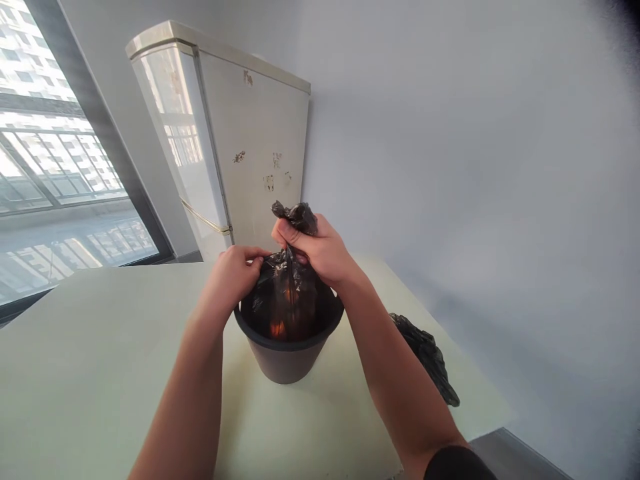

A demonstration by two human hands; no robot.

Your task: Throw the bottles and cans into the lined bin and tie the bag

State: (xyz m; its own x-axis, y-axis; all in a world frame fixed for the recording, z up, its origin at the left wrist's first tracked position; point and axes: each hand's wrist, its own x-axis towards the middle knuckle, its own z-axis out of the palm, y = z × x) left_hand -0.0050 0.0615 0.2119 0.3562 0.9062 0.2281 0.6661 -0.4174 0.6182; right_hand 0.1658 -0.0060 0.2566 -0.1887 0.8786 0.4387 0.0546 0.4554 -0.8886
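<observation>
A dark grey bin [289,361] stands on a pale table [90,353]. Inside it sits a black plastic bag [287,300] with something orange showing through it. My right hand [320,250] is closed round the gathered neck of the bag above the bin, and the bunched top sticks out over my fist. My left hand [233,273] pinches the bag's edge at the bin's left rim.
A second crumpled black bag [427,357] lies on the table to the right of the bin. A white fridge [225,140] stands behind the table against the wall. A large window [55,173] fills the left side. The table's right edge is close to the wall.
</observation>
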